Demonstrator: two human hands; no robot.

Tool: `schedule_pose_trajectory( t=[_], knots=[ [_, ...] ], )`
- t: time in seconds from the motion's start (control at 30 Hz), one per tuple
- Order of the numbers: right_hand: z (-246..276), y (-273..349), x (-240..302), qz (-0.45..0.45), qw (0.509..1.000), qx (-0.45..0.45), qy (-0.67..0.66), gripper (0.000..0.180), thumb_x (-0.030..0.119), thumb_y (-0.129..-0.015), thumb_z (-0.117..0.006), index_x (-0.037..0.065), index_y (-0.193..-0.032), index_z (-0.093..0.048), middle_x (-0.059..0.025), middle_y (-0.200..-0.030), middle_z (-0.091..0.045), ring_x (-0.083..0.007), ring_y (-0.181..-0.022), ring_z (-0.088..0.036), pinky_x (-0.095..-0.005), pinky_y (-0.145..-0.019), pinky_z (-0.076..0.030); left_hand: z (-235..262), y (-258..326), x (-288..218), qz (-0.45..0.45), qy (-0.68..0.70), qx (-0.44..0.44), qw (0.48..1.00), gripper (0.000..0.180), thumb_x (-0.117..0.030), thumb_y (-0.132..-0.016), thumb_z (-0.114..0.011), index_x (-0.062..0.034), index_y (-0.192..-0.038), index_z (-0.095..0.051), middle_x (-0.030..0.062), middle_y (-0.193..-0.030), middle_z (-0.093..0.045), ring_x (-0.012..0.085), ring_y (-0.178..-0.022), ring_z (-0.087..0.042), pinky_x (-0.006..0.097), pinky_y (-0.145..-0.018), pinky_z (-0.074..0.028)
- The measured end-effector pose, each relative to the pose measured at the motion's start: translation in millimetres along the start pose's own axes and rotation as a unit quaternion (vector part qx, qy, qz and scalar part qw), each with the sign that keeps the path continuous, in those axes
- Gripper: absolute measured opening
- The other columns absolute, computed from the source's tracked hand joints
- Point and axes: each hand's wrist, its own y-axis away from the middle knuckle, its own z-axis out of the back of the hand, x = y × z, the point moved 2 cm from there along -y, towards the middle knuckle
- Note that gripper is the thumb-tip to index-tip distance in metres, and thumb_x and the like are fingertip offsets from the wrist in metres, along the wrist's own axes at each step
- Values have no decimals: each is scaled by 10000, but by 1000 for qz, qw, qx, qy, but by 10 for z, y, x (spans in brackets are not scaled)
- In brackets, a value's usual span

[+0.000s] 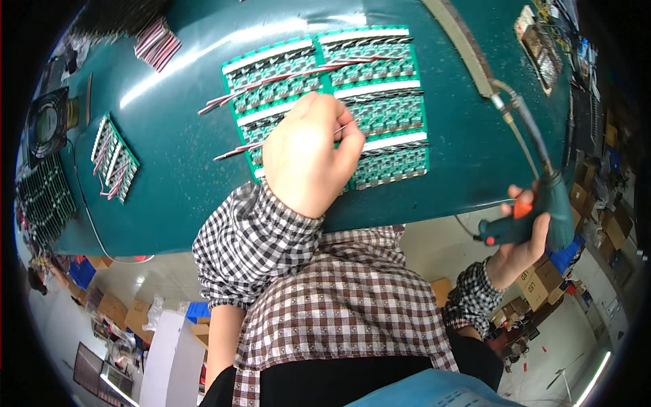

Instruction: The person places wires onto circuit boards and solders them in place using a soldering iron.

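Head view looking down at a dark teal worktable [203,156], so everything below is placed relative to the big green circuit board panel [352,102] lying on it. That panel is a grid of small boards with white strips along each row, and it sits near the middle of the tabletop. The person's left hand [308,156] rests right on the panel's lower left part, fingers curled and pinched narrow on a thin red and white wire [271,141] that runs out past the panel's left edge. A second bundle of the same striped wires [285,78] lies slantwise across the panel's upper rows. Well off to the right of the panel, past the table's edge, the right hand [519,247] is wrapped tight round the grip of a dark green glue gun [536,217] with an orange trigger, nozzle pointing up, its cable [529,129] looping back toward the panel's upper right. Far left of the panel there's a smaller green board [114,157] with more wires on it, and beyond that a black fan [47,122]. Up and left of the panel sits a loose pile of striped wires [157,44]. Both forearms wear checked sleeves
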Motion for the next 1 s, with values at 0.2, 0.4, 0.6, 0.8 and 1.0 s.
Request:
schedule_pose_trajectory(
  t=[0.2,0.4,0.6,0.8,1.0],
  knots=[
    [-310,290,-78,-86,990,91,60,598,302,-776,-673,-118,-1164,-496,-145,-844,-611,-287,-816,-631,-305,-589,-561,-9,37,35,-10,-21,-22,999,102,-35,-700,-665,-52,-735,-570,45,-671,-542,167,-588,-543,292,-543,-455],
    [-453,399,-138,-92,983,136,78,492,204,-762,-695,-96,-1118,-535,-157,-893,-617,-309,-859,-629,-328,-632,-562,-13,55,29,-12,-19,-40,999,117,-16,-692,-668,-56,-731,-565,39,-678,-539,159,-591,-539,284,-533,-454],
    [-460,411,-187,-102,973,169,118,487,149,-736,-728,-72,-1115,-517,-154,-921,-621,-298,-888,-634,-331,-685,-550,-40,52,27,-17,-11,-51,999,135,-5,-681,-668,-54,-729,-552,40,-671,-529,160,-584,-529,282,-524,-447],
    [-481,412,-190,-126,969,161,135,533,121,-721,-752,-77,-1139,-487,-151,-923,-624,-282,-903,-636,-319,-703,-549,-57,51,19,-12,-19,-62,998,138,-6,-676,-665,-58,-721,-545,41,-662,-522,163,-578,-529,288,-519,-442],
    [-537,400,-181,-132,969,154,140,562,141,-710,-777,-78,-1139,-486,-146,-911,-629,-266,-887,-642,-313,-708,-556,-50,52,19,-8,-27,-62,998,129,-20,-676,-662,-61,-713,-545,40,-656,-517,168,-574,-531,294,-513,-440]
  ],
)
